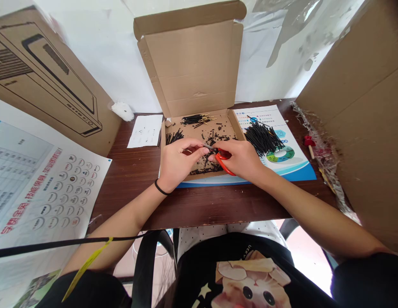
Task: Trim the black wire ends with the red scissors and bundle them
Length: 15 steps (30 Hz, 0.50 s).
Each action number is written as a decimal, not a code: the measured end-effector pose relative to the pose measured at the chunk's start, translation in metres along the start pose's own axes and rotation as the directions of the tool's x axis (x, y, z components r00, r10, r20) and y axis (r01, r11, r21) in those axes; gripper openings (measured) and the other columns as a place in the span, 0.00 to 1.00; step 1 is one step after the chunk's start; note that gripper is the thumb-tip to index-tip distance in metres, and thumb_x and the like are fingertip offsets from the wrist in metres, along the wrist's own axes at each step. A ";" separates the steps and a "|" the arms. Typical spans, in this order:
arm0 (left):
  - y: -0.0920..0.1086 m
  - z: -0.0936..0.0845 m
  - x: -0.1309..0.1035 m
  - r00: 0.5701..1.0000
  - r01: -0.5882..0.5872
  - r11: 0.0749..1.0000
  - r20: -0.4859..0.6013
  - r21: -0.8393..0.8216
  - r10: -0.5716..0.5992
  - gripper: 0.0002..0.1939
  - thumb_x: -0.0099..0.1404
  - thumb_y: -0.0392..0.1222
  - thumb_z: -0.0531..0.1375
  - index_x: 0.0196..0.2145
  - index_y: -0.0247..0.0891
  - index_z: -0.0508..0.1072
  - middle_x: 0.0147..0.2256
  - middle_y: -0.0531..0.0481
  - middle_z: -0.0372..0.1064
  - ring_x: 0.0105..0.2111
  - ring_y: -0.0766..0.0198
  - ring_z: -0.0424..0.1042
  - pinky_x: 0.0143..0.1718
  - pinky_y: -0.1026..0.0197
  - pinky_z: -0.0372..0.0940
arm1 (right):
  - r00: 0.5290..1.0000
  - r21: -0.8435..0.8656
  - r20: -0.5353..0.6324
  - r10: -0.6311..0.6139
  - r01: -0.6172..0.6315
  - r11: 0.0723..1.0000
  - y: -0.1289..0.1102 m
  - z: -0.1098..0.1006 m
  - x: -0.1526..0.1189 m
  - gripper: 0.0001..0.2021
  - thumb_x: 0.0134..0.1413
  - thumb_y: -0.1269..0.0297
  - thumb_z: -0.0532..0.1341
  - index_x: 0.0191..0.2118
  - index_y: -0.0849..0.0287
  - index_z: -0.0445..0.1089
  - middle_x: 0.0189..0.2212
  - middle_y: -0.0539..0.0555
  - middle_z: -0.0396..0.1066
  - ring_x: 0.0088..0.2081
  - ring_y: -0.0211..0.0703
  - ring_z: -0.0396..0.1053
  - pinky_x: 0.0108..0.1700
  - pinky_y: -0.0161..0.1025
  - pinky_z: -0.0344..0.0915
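Observation:
Over an open cardboard box (pixel 201 70), my left hand (pixel 182 160) pinches a thin dark stick (pixel 207 146) between thumb and fingers. My right hand (pixel 239 157) is closed around red-handled pliers or cutters (pixel 225 164), whose jaws meet the stick's right end. Small black scraps (pixel 207 166) are scattered on the box floor below both hands. Black sticks with gold-coloured ends (pixel 197 119) lie at the back of the box, and more black sticks (pixel 175 137) at its left side. A large pile of black sticks (pixel 264 137) rests right of the box.
A printed sheet (pixel 299 158) lies under the box and pile. Left of the box is a white paper (pixel 145 131), with a white wad (pixel 122 111) behind it. Cardboard panels (pixel 362 115) flank the brown table (pixel 199 209). A red object (pixel 309 141) and crumpled plastic are at right.

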State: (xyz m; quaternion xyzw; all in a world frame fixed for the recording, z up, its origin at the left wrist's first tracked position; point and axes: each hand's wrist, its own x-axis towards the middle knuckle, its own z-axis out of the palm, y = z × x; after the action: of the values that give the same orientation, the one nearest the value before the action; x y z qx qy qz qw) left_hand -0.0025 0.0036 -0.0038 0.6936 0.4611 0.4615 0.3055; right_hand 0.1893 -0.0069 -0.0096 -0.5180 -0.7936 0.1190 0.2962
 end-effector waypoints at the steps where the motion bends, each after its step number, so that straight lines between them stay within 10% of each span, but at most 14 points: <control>1: 0.000 0.000 0.000 1.000 -0.005 1.000 -0.003 0.005 0.005 0.12 0.57 0.51 0.68 0.31 0.38 0.79 0.31 0.48 0.78 0.31 0.63 0.75 0.31 0.63 0.69 | 1.000 -0.005 -0.006 -0.004 0.004 1.000 0.000 0.000 0.000 0.19 0.58 0.46 0.59 0.37 0.57 0.78 0.25 0.53 0.72 0.27 0.40 0.63 0.32 0.35 0.54; 15: 0.002 0.002 0.001 0.998 0.055 0.997 0.008 -0.061 -0.055 0.10 0.55 0.47 0.70 0.29 0.37 0.77 0.27 0.51 0.76 0.25 0.68 0.72 0.29 0.65 0.68 | 0.997 0.017 -0.020 0.075 -0.075 0.997 0.003 0.002 0.000 0.22 0.57 0.43 0.58 0.30 0.58 0.76 0.22 0.53 0.70 0.25 0.39 0.61 0.30 0.36 0.52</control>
State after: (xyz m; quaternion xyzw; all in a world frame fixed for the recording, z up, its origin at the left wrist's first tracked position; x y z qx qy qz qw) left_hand 0.0006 0.0037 -0.0028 0.6724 0.4648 0.4646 0.3406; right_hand 0.1902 -0.0054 -0.0123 -0.5461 -0.7695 0.1310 0.3040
